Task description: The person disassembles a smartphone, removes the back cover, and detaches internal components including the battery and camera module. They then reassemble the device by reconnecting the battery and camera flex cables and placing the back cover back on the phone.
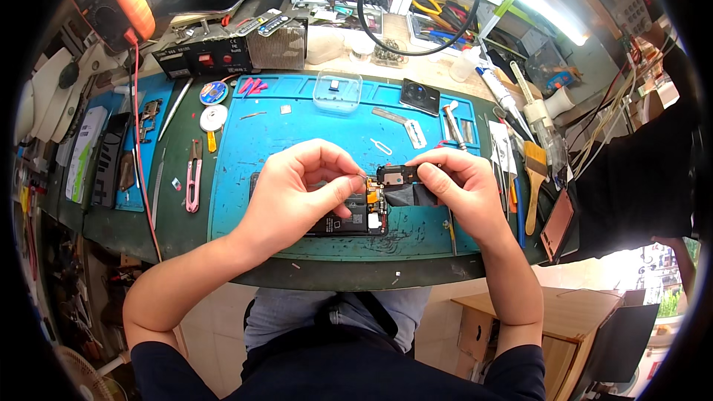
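An opened smartphone [377,229] lies on the blue repair mat [297,122], its black battery and gold-coloured parts exposed. My left hand [308,186] rests over it, thumb and forefinger pinched together at its upper edge; what they hold, if anything, is too small to make out. My right hand [464,189] grips a small black phone module [396,174] with a pale patch between thumb and fingers, right beside the phone. A dark flat piece [411,195] hangs or lies below the module, partly behind my right thumb. Part of the phone is hidden under my left hand.
Beyond my hands are a clear plastic box [337,91], a removed dark phone back [421,96], a metal blade [414,134] and a SIM pin [381,147]. A pink cutter [194,178] lies left; a brush [534,186] lies right. A red cable [134,134] crosses the left side.
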Tool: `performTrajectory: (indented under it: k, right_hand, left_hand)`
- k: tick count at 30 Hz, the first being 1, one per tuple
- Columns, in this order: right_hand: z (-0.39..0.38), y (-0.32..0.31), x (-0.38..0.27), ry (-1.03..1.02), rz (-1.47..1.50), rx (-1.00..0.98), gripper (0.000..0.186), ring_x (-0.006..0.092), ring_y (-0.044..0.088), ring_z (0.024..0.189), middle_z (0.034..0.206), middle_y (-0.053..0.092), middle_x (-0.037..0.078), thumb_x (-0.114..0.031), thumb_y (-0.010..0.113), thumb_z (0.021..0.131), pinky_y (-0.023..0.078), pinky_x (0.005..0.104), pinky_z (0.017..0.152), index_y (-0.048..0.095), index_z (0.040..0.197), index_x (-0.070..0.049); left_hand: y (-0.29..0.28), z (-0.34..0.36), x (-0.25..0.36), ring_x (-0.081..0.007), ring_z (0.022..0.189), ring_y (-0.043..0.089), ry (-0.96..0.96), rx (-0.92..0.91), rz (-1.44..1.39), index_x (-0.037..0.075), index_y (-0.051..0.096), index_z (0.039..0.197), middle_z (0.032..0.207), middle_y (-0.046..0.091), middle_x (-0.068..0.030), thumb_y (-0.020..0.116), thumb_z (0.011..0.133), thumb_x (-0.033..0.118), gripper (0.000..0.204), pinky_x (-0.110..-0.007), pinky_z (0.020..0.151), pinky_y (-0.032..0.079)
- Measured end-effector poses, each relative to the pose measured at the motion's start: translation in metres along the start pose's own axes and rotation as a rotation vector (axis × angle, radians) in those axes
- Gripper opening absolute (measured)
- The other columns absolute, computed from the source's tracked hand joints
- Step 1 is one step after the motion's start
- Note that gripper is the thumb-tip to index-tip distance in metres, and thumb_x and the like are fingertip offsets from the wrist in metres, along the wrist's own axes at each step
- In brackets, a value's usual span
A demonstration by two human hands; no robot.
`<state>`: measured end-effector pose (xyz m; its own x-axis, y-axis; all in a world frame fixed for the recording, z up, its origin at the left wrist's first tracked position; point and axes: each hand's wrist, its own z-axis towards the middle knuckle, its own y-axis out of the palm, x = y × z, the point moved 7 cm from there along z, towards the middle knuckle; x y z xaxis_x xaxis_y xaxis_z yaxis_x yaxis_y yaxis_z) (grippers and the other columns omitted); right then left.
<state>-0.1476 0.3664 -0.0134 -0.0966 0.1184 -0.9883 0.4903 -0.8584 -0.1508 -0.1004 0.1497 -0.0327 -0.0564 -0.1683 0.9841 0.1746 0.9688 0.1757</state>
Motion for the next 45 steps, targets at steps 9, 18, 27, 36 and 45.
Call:
performTrajectory:
  k: [9,18,27,36,45]
  right_hand:
    - [-0.002,0.013,0.004,0.075,-0.062,-0.048,0.02,0.0014,0.061,0.07,0.086,0.072,-0.004,-0.017,0.074,0.104,0.049,0.0198,0.062,0.079,0.113,0.0]
    - [-0.001,0.009,0.003,0.055,-0.068,-0.046,0.02,0.0017,0.061,0.075,0.088,0.073,-0.002,-0.016,0.073,0.104,0.05,0.021,0.065,0.079,0.115,0.001]
    - [0.002,0.009,0.006,0.108,-0.057,-0.159,0.021,0.0031,0.063,0.088,0.096,0.071,-0.002,-0.017,0.073,0.105,0.05,0.0208,0.075,0.076,0.114,0.002]
    - [0.002,-0.024,-0.025,-0.019,-0.079,0.032,0.024,0.0071,0.07,0.082,0.09,0.076,0.004,-0.019,0.074,0.103,0.056,0.0241,0.074,0.076,0.106,0.006]
    - [0.001,-0.036,-0.021,-0.033,-0.16,0.135,0.028,0.005,0.062,0.079,0.085,0.072,-0.001,-0.026,0.077,0.102,0.049,0.0255,0.07,0.08,0.105,0.002]
  left_hand:
    - [0.004,-0.008,0.015,-0.0109,0.093,0.071,0.067,0.089,0.366,-0.004,0.075,0.116,0.113,0.071,-0.0076,0.069,0.101,-0.002,0.017,-0.024,0.073,0.062]
    - [0.011,-0.014,0.011,-0.0131,0.096,0.073,0.091,0.017,0.315,-0.004,0.076,0.122,0.113,0.073,-0.0099,0.07,0.102,-0.002,0.022,-0.025,0.079,0.063]
    - [0.009,-0.021,-0.002,-0.0119,0.095,0.074,-0.177,0.016,0.167,-0.001,0.077,0.119,0.11,0.078,-0.0089,0.075,0.099,0.002,0.02,-0.025,0.075,0.061]
    - [0.002,-0.016,0.044,-0.032,0.105,0.068,0.391,-0.129,1.269,-0.001,0.069,0.128,0.121,0.068,-0.0154,0.087,0.086,0.02,0.05,-0.042,0.091,0.054]
    - [0.016,0.015,0.043,-0.0365,0.115,0.062,-0.019,-0.421,1.459,-0.001,0.062,0.137,0.115,0.063,-0.0183,0.091,0.082,0.04,0.075,-0.044,0.1,0.05]
